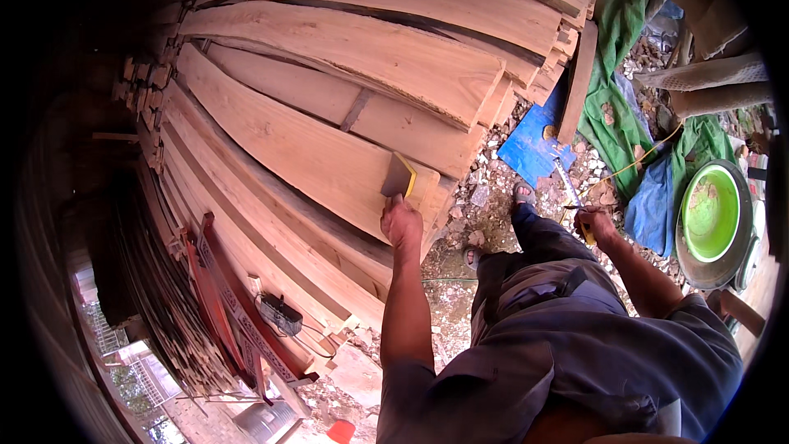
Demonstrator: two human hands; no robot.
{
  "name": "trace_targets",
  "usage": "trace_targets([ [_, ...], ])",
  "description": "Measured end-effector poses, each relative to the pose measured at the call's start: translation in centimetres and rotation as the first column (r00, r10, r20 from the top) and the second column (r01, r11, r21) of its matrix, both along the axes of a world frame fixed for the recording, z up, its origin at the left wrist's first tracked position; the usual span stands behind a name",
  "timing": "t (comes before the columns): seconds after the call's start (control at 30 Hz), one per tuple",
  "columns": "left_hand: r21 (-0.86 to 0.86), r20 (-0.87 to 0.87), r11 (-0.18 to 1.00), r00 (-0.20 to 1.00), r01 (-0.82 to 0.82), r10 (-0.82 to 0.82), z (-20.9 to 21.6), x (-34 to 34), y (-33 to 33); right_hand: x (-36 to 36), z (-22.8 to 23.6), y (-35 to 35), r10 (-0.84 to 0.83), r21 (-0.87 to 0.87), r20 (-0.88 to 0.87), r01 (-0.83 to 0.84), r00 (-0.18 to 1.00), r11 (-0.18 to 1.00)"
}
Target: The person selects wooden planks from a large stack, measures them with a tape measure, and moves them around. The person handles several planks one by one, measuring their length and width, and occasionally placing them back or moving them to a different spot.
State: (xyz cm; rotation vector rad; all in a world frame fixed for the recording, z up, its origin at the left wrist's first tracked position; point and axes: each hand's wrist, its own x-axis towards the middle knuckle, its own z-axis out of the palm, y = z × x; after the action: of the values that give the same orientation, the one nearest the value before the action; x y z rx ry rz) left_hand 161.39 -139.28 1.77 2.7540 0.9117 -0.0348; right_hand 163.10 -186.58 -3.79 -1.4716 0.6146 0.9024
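My left hand [401, 222] is closed around the lower end of a flat, squarish dark-grey piece with a yellow edge [399, 177]; I cannot make out its exact kind. It is held over the near end of a long, wide wooden board [304, 152] in the stack. Down at my right side, my right hand [595, 224] is closed on a tool with a yellow grip [588, 234]. A narrow, light strip [567, 182] extends from that hand towards a blue sheet on the ground. Whether it is a blade or a measuring tape is unclear.
More boards [345, 49] lie stacked ahead. Red metal beams [226, 296] and a black boxy device [280, 314] are at the left. On the rubble ground [460, 279] lie a blue sheet [530, 144] and green netting [612, 57]. A lime-green basin [711, 212] stands right.
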Motion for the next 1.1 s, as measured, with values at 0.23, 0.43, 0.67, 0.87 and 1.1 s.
trace_targets([
  [0.23, -0.945, 0.267, 0.315, 0.345, -0.091, 0.9, 0.5, -9.6, 3.5, 3.6, -1.1, 2.2, 0.237, 0.049, 0.28, -0.26, 0.93, 0.964],
  [0.43, -0.908, 0.226, 0.312, 0.302, -0.279, 0.926, 4.2, -22.5, 8.4, 3.1, -0.9, 4.4, 0.218, 0.057, 0.296, -0.245, 0.93, 0.968],
  [0.67, -0.57, -0.004, 0.281, 0.345, -0.772, 0.939, 2.0, -29.0, 10.8, 0.5, -2.9, 4.3, 0.614, -0.415, 0.705, -0.495, 0.356, 0.764],
  [0.87, -0.336, 0.189, 0.506, 0.469, -0.794, 0.863, -5.3, -37.4, 13.9, 1.1, -2.8, 5.7, 0.58, -0.265, 0.515, -0.526, 0.631, 0.808],
  [1.1, -0.162, 0.649, 0.62, 0.391, -0.768, 0.653, 0.4, -31.1, 4.9, 1.4, -0.4, 8.0, 0.406, -0.115, 0.283, -0.39, 0.869, 0.914],
])
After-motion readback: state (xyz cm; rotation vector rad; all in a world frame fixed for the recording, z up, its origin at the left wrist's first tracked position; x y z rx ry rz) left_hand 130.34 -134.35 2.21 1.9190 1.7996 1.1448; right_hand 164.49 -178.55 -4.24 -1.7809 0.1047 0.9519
